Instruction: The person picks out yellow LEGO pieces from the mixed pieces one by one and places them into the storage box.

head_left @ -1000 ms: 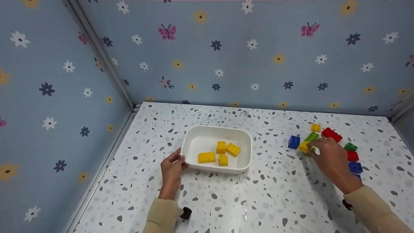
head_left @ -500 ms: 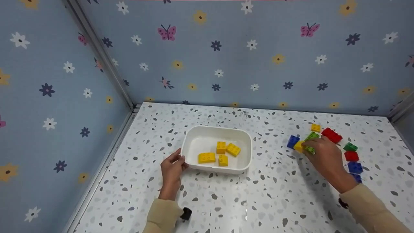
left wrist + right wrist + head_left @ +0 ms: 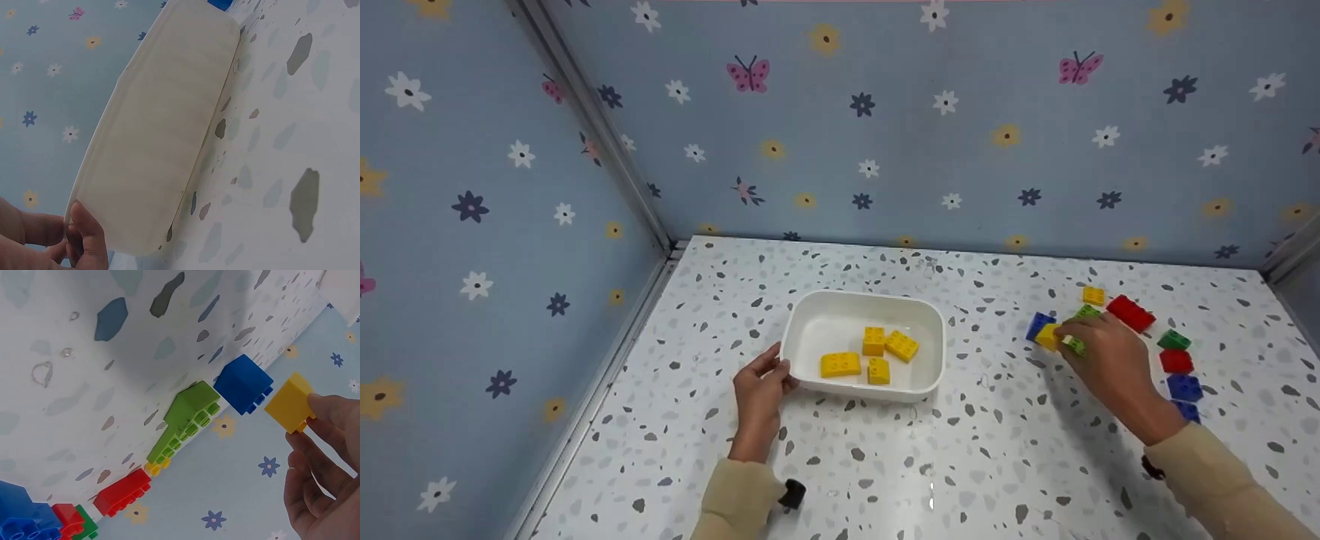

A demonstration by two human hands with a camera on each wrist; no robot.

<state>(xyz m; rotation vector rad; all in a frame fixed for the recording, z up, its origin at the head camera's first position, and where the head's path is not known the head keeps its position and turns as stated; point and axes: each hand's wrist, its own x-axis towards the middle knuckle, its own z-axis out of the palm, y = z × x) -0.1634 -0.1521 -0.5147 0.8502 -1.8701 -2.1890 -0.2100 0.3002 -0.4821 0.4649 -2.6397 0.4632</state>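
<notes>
A white plastic tub (image 3: 851, 386) stands on the speckled table, with several yellow toy bricks (image 3: 840, 364) inside it. My left hand (image 3: 761, 390) grips the tub's near left corner, the thumb and fingers pinching its rim (image 3: 72, 208). Over on the right, my right hand (image 3: 1110, 367) pinches a yellow brick (image 3: 291, 404) between thumb and fingers. In the right wrist view that brick is held up off the table, beside a blue brick (image 3: 243, 384). Light green bricks (image 3: 191, 405) lie just past it, partly hidden under the hand in the head view.
Around the right hand lie another yellow brick (image 3: 1093, 295), a long red brick (image 3: 1130, 313), a dark green one (image 3: 1174, 340), a short red one (image 3: 1177, 361) and blue ones (image 3: 1185, 388). A flower-patterned wall (image 3: 840, 135) rises behind the table, another on the left.
My right hand has drawn slightly left with the yellow brick, bringing it nearer the blue brick, which has tilted a little. My left hand and the tub have stayed put.
</notes>
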